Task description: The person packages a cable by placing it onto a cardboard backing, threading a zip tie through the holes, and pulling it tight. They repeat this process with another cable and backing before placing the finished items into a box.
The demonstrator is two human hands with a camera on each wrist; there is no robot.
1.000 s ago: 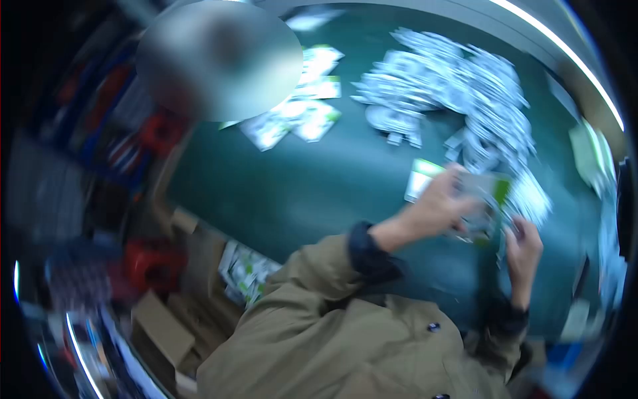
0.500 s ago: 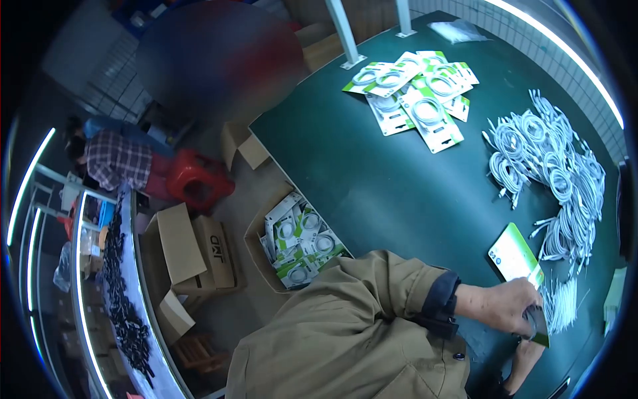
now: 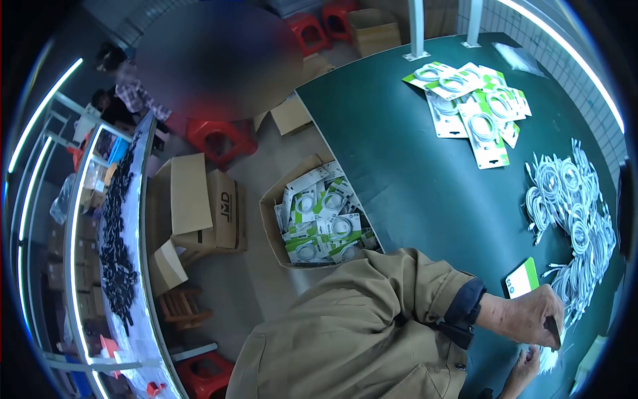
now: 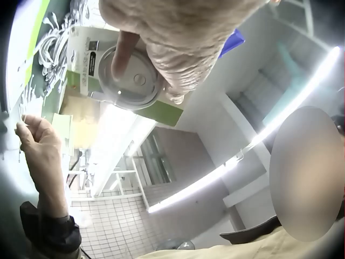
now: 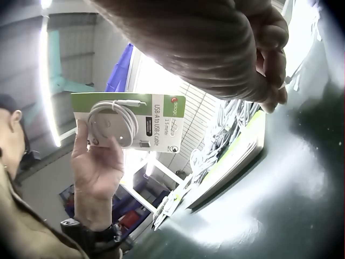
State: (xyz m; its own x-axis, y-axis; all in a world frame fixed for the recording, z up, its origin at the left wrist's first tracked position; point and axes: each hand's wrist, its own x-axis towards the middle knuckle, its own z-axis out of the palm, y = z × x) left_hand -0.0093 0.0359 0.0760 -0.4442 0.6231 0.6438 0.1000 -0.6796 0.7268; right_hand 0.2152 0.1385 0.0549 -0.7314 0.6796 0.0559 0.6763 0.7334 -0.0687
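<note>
My left hand [image 3: 528,319] holds a white and green backing card [image 5: 161,127] with a coiled white USB cable [image 5: 116,121] on it, raised above the table. In the left wrist view, a finger of that hand lies across the coil. My right hand [image 4: 43,162] is low over the table at a bundle of thin white ties [image 3: 549,359]. Its thumb and fingers come together at the bundle and pinch a thin white tie there. A stack of blank-looking cards [image 3: 522,278] with a green edge lies by my left hand.
Coiled white cables [image 3: 578,219] are heaped along the right of the green table [image 3: 412,199]. Carded cables [image 3: 482,123] lie in a pile at the far side. At the table's left edge stands a carton [image 3: 272,206] full of carded cables. Red stools [image 3: 219,139] stand beyond.
The head view has swung left, so the table and piles sit further right. My left hand keeps hold of the carded cable, while my right hand has gone from beside the card to the ties.
</note>
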